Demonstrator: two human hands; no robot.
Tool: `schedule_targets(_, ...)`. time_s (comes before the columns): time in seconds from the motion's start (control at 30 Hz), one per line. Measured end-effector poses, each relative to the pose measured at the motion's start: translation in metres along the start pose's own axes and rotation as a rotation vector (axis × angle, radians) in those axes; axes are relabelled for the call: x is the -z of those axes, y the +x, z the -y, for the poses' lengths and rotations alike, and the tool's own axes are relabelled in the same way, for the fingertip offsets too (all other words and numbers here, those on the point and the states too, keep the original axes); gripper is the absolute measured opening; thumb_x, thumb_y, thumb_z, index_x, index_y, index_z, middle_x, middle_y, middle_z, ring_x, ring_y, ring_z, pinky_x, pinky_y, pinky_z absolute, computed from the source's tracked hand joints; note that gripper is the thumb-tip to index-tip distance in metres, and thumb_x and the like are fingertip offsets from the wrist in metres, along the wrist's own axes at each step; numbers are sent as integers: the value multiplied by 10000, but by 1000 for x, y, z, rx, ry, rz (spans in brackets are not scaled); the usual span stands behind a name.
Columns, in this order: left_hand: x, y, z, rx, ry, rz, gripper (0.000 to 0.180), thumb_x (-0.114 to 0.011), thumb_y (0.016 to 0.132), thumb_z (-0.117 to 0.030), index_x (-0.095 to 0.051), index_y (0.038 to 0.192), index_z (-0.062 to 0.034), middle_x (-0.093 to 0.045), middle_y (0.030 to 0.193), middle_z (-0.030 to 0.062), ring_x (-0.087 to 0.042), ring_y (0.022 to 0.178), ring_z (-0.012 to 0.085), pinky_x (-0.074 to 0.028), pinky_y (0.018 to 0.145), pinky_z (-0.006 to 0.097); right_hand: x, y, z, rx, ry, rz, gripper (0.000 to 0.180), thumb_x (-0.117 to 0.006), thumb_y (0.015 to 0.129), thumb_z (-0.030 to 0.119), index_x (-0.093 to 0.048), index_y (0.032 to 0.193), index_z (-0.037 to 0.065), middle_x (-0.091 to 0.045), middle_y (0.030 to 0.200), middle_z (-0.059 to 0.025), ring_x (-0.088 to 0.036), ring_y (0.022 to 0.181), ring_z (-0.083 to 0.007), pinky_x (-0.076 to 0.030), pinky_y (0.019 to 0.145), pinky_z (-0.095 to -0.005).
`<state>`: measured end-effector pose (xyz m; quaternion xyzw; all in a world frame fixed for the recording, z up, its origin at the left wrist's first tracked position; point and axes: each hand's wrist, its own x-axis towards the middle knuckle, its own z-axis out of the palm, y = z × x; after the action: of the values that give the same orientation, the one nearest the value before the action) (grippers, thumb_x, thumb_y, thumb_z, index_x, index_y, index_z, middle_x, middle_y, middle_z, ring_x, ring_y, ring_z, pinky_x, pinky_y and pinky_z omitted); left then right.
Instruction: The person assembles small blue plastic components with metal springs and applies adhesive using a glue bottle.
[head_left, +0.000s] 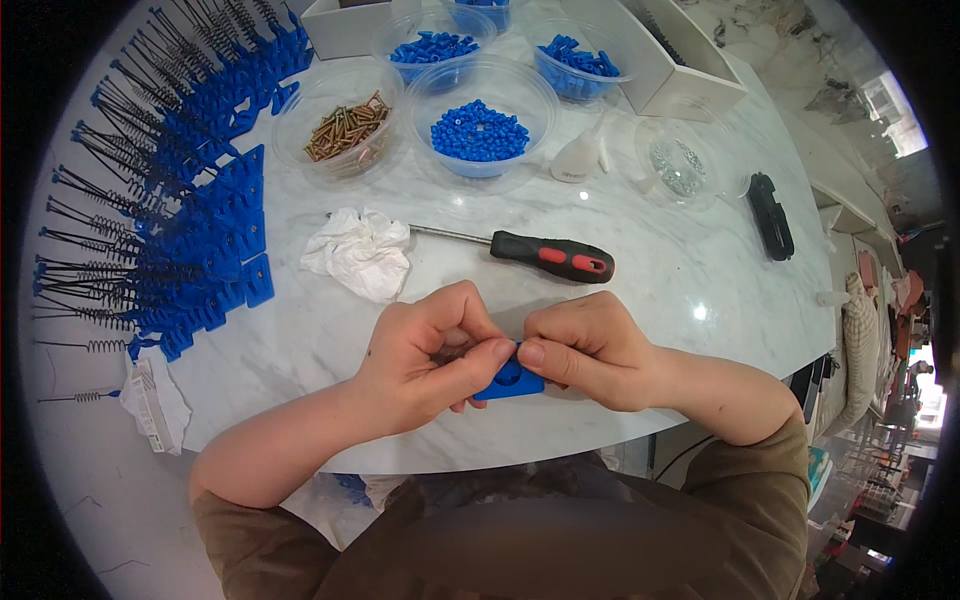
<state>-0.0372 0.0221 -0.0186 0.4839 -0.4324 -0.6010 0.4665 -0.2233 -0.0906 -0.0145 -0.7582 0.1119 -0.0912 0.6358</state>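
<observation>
Blue plastic part (510,381) pinched by both hands, clear bowl (480,170) of blue beads (478,131), bowl of screws (347,127)

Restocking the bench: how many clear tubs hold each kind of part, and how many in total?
Blue parts: 4 tubs
Brass-coloured screws: 1 tub
Small silvery parts: 1 tub
Total: 6 tubs

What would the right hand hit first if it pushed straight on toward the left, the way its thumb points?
The left hand: the right hand already meets its thumb tip over the small blue plastic part both pinch.
</observation>
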Motion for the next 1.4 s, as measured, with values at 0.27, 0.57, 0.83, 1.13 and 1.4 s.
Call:
schedule_targets(0.27,0,-3,4,-105,95,7,123,-603,885,-52,-512,805,-38,-559,584,-15,-482,487,-9,-331,428,164,0,3,-4,120,-46,53,337,-517,955,207,-494,700,-11,-487,594,-132,-475,537,-281,-361,520,-360)
schedule_targets(0.57,-2,-8,0,-30,-18,36,109,-614,869,-35,-528,801,-33,-539,575,-44,-445,518,-25,-313,442,169,2,1,-3,113,-25,165,322,-530,953,214,-507,708,5,-452,571,-137,-470,520,-290,-349,510,-379)
schedule_targets(0.83,3,-6,8,-209,43,91,106,-632,839,-13,-548,777,-31,-542,560,-41,-425,504,-25,-300,443,176,-2,-1,-6,223,-39,121,270,-539,924,158,-505,706,3,-453,565,-136,-473,531,-320,-347,506,-394)
schedule_targets(1.13,0,-7,8,-222,58,93,95,-656,823,-5,-574,776,-16,-539,542,-34,-431,489,-12,-301,439,175,-4,-3,-9,252,-76,93,237,-570,863,152,-496,681,19,-466,572,-134,-481,531,-315,-359,505,-400)
schedule_targets(1.4,-2,-4,10,-315,219,79,96,-661,818,-17,-579,770,-28,-545,531,-32,-452,456,-4,-314,424,175,-3,-2,-12,248,-59,88,229,-551,857,148,-499,671,24,-462,551,-136,-482,516,-323,-363,501,-405)
